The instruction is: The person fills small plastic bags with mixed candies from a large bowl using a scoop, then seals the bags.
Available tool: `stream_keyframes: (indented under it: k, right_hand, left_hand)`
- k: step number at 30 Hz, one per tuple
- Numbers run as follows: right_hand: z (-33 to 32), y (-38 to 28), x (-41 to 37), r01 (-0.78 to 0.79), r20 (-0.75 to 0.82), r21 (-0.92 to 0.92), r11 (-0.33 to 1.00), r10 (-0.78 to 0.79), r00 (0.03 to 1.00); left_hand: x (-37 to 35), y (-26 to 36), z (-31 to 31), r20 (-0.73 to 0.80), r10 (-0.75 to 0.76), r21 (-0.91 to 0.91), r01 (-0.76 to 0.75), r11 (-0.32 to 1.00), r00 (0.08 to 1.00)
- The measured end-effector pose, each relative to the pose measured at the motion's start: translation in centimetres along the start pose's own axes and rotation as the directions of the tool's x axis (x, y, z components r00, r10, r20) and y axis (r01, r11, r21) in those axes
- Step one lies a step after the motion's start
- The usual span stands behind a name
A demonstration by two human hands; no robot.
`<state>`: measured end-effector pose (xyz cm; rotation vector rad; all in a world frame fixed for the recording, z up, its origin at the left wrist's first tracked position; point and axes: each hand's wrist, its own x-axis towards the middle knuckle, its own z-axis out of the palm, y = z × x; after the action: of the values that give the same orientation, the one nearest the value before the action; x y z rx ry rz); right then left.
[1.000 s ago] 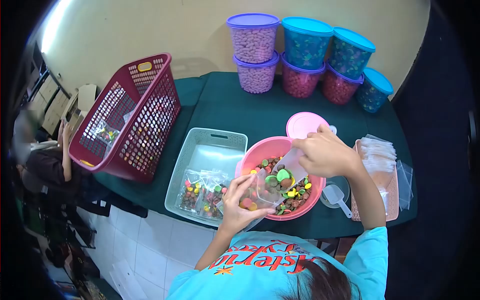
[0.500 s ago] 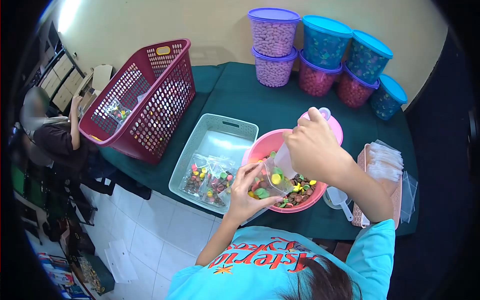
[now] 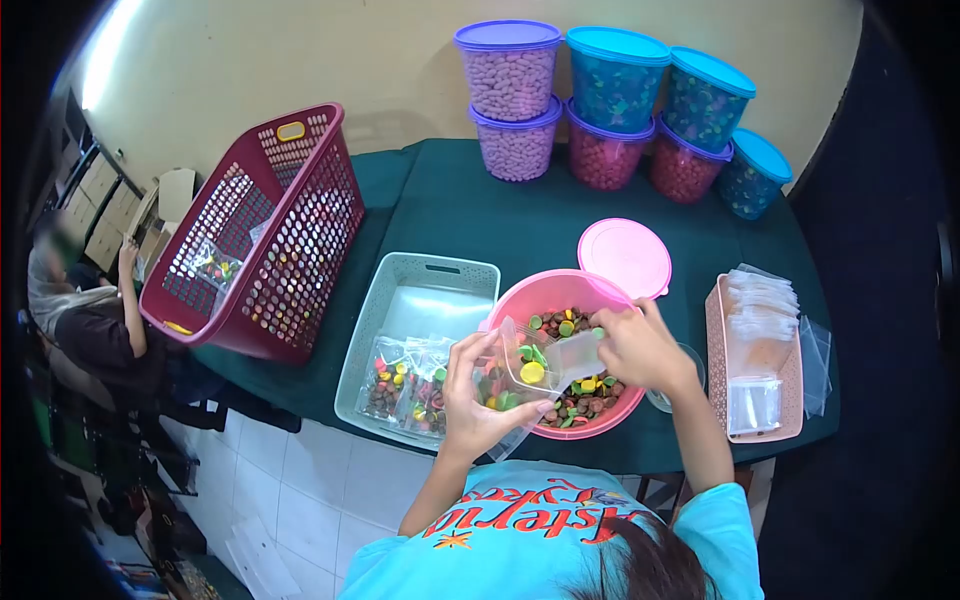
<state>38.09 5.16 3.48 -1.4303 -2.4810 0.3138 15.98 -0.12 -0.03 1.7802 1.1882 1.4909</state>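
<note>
My left hand (image 3: 475, 395) is closed on a clear plastic bag (image 3: 530, 375), its mouth spread apart, with yellow, green and brown candies inside. Beneath the bag stands a pink tub (image 3: 632, 405) of mixed brown, green, yellow and red candies. Over the tub, my right hand (image 3: 640, 345) grips a translucent scoop (image 3: 575, 360), its blade beside the bag's mouth. To the left is a pale green basket (image 3: 480, 268) holding several filled bags (image 3: 400, 385). A pink lid (image 3: 625, 255) lies behind the tub.
A maroon laundry basket (image 3: 310, 230) with filled bags stands at left. Several lidded tubs (image 3: 515, 85) of candies line the back. A pink tray (image 3: 715, 365) at right holds clear empty bags (image 3: 760, 310). Another person (image 3: 95, 320) is at far left.
My right hand has come down, and the scoop has gone from steeply tilted to nearly level beside the bag's mouth. My left hand still holds the bag. The view has shifted slightly.
</note>
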Motion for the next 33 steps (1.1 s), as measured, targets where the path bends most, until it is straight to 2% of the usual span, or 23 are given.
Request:
stream_keyframes:
  k: [1, 2, 4, 5, 8, 10, 11, 13, 14, 15, 16, 17, 18, 19, 21, 22, 25, 27, 28, 30, 32, 33]
  right_hand:
    - [0.7, -0.1, -0.6, 0.075, -0.105, 0.092, 0.993, -0.065, 0.992]
    - [0.8, -0.7, -1.3, 0.066, -0.109, 0.091, 0.994, -0.056, 0.993]
    - [0.1, -2.9, -2.5, 0.150, -0.165, 0.359, 0.921, -0.095, 0.982]
    - [0.0, -3.9, -3.1, 0.177, -0.187, 0.426, 0.887, -0.106, 0.977]
    - [2.3, -5.9, -4.0, 0.170, -0.157, 0.523, 0.836, -0.101, 0.982]
    - [3.3, -6.9, -4.1, 0.196, -0.362, 0.578, 0.792, 0.034, 0.931]
    - [3.4, -6.8, -4.3, 0.191, -0.358, 0.582, 0.791, 0.038, 0.933]
    - [3.7, -6.5, -4.8, 0.066, -0.309, 0.724, 0.687, 0.237, 0.921]
    - [3.9, -6.4, -4.8, 0.120, -0.388, 0.707, 0.697, 0.240, 0.890]
    - [4.0, -6.4, -5.0, 0.117, -0.382, 0.711, 0.694, 0.241, 0.892]
    - [4.0, -6.6, -5.2, 0.083, -0.368, 0.770, 0.633, 0.334, 0.868]
    - [4.0, -6.7, -5.6, 0.050, -0.339, 0.825, 0.563, 0.421, 0.841]
    - [3.8, -7.1, -5.2, 0.095, -0.404, 0.807, 0.582, 0.430, 0.807]
    - [4.5, -7.0, -5.2, 0.094, -0.400, 0.808, 0.581, 0.425, 0.812]
    - [6.2, -6.7, -5.0, 0.087, -0.391, 0.850, 0.520, 0.510, 0.766]
    - [6.1, -7.0, -4.9, 0.082, -0.426, 0.811, 0.580, 0.487, 0.762]
    - [5.8, -7.5, -4.9, 0.121, -0.427, 0.808, 0.577, 0.431, 0.795]
    - [5.8, -7.4, -4.7, 0.141, -0.427, 0.804, 0.577, 0.396, 0.813]
    - [5.7, -7.2, -4.7, 0.120, -0.396, 0.809, 0.575, 0.383, 0.834]
    - [5.3, -6.9, -4.7, 0.101, -0.362, 0.814, 0.572, 0.362, 0.859]
    - [4.8, -6.8, -4.7, 0.064, -0.244, 0.880, 0.470, 0.333, 0.911]
    - [4.8, -6.7, -4.7, 0.067, -0.242, 0.880, 0.470, 0.322, 0.915]
  left_hand:
    - [0.2, 0.0, 0.0, 0.008, 0.003, -0.005, -0.003, 1.000, 1.000]
    - [0.4, 0.1, 0.1, 0.007, 0.003, -0.044, -0.002, 0.999, 1.000]
    - [0.9, 0.2, 0.3, 0.011, 0.008, -0.087, -0.007, 0.996, 1.000]
    - [1.1, 0.3, 0.4, 0.011, 0.003, -0.123, -0.001, 0.992, 1.000]
    - [1.6, 1.3, 1.1, 0.034, 0.001, -0.209, 0.006, 0.978, 0.999]
    - [1.7, 1.6, 1.4, 0.056, -0.004, -0.255, 0.018, 0.967, 0.998]
    - [1.9, 1.7, 1.5, 0.051, 0.026, -0.252, -0.012, 0.968, 0.998]
    - [1.9, 1.8, 1.6, 0.048, 0.049, -0.248, -0.035, 0.968, 0.998]
    - [1.8, 1.9, 1.7, 0.042, -0.024, -0.390, 0.038, 0.920, 0.999]
    - [1.6, 1.9, 1.8, 0.045, -0.096, -0.523, 0.105, 0.846, 0.994]
    - [1.4, 1.7, 1.7, 0.044, -0.102, -0.521, 0.110, 0.847, 0.994]
    - [0.9, 1.2, 1.5, 0.083, -0.109, -0.428, 0.135, 0.894, 0.990]
    - [0.6, 0.7, 1.3, 0.123, -0.114, -0.331, 0.149, 0.932, 0.986]
    - [0.4, 0.5, 1.2, 0.161, -0.124, -0.232, 0.159, 0.960, 0.979]
    - [-0.2, 0.9, 2.3, 0.086, -0.112, -0.263, 0.131, 0.956, 0.990]
    - [-0.7, 0.9, 2.6, 0.052, -0.139, -0.257, 0.148, 0.955, 0.989]
    - [-1.5, 0.8, 2.9, 0.005, -0.186, -0.263, 0.181, 0.948, 0.982]
    - [-1.4, 1.7, 2.9, -0.097, -0.117, -0.178, 0.098, 0.979, 0.988]
    - [-1.7, 1.5, 2.9, -0.110, -0.121, -0.173, 0.101, 0.980, 0.986]
    - [-2.6, 0.9, 2.8, -0.109, -0.272, -0.320, 0.225, 0.920, 0.956]
    - [-3.2, 0.6, 2.8, -0.132, -0.272, -0.308, 0.221, 0.925, 0.953]
    - [-3.3, 0.5, 2.8, -0.143, -0.267, -0.297, 0.216, 0.930, 0.953]
